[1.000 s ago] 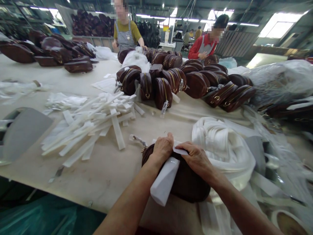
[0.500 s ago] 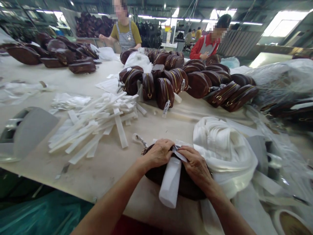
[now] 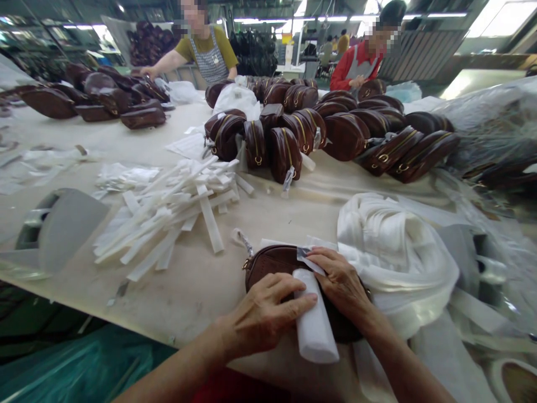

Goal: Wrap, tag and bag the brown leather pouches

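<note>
A dark brown leather bag (image 3: 268, 260) lies in front of me at the table's near edge. Across it rests a white foam roll (image 3: 316, 330), its near end jutting towards me. My left hand (image 3: 268, 310) touches the roll, its fingers stretched out and apart over the upper part. On the bag's right side, my right hand (image 3: 339, 280) has its fingers pressed together on a piece of clear tape (image 3: 305, 256) at the roll's far end. A wrapped zipper pull (image 3: 243, 240) sticks out at the bag's left.
Left of the bag lies a heap of white strips (image 3: 176, 212). A coil of white foam band (image 3: 394, 252) sits at right, beside a grey tape dispenser (image 3: 461, 252); another dispenser (image 3: 62, 224) stands left. Finished brown bags (image 3: 285, 154) fill the far side, where two people work.
My left hand has drawn back from the bag's top edge onto the white roll, uncovering the bag's left part. The roll has swung slightly right. My right hand stays by the tape.
</note>
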Demonstrator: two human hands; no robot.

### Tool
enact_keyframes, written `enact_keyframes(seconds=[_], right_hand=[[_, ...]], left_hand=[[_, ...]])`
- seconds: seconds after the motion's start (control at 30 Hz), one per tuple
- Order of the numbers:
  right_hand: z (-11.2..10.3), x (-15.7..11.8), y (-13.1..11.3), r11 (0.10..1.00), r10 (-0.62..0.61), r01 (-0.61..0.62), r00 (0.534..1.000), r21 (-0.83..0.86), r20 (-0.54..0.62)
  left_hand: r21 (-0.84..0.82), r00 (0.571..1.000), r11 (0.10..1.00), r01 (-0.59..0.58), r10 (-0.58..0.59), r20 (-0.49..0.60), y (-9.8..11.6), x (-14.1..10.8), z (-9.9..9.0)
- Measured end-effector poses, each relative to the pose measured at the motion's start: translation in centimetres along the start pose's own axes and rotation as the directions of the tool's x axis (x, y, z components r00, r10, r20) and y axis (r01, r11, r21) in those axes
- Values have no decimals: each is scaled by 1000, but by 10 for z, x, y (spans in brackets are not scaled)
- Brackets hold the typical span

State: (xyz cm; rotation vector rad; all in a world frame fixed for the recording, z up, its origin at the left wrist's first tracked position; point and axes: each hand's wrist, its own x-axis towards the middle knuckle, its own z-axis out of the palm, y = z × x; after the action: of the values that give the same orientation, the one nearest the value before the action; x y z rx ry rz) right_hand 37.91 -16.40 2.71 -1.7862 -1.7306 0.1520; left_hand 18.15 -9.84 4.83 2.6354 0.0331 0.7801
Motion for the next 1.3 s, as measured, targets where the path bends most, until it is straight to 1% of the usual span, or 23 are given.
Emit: enact_keyframes(seconds=[0.07, 0.13, 0.27, 0.4, 0.47, 0.57, 0.7, 0.83, 1.0, 1.1, 1.2, 1.3], right_hand=[[0, 0, 0, 1000, 15, -15, 1000, 13, 6], [1, -1, 0, 999, 24, -24, 1000, 26, 6], [2, -2, 2, 999, 20, -20, 1000, 43, 0], [2, -3, 3, 998, -2, 4, 999, 65, -35], [1, -5, 3, 995, -27, 31, 998, 93, -49], [-1, -10, 2, 989, -80, 86, 996, 121, -50], [-1, -14, -1, 988, -126, 131, 990, 80, -68], [-3, -14, -5, 984, -171, 174, 983, 48, -63], [-8, -15, -11, 962, -261, 264, 964, 67, -49], [-9, -18, -15, 951, -298, 302, 953, 75, -50], [-9, -23, -18, 942, -321, 326, 944, 77, -76], [-10, -27, -22, 945, -306, 313, 949, 94, -80]], left_hand=[[29, 997, 998, -54, 52, 55, 1, 2, 4], [39, 989, 996, -78, 72, 129, 2, 3, 3], [29, 982, 998, -59, 53, 183, 1, 5, -3], [5, 948, 999, -38, 34, 318, 0, 5, -6], [12, 941, 999, -40, 33, 337, -2, 5, -5], [17, 946, 998, -68, 59, 318, -3, 2, -2], [36, 967, 997, -73, 62, 247, -4, 0, 2], [33, 969, 998, -54, 44, 244, -4, 1, 4], [8, 974, 999, -45, 42, 224, -5, -2, 7], [14, 984, 1000, -25, 23, 174, -4, -4, 9], [5, 994, 1000, 5, -5, 112, -3, -5, 10], [-13, 997, 1000, -25, 25, 67, -3, -6, 12]])
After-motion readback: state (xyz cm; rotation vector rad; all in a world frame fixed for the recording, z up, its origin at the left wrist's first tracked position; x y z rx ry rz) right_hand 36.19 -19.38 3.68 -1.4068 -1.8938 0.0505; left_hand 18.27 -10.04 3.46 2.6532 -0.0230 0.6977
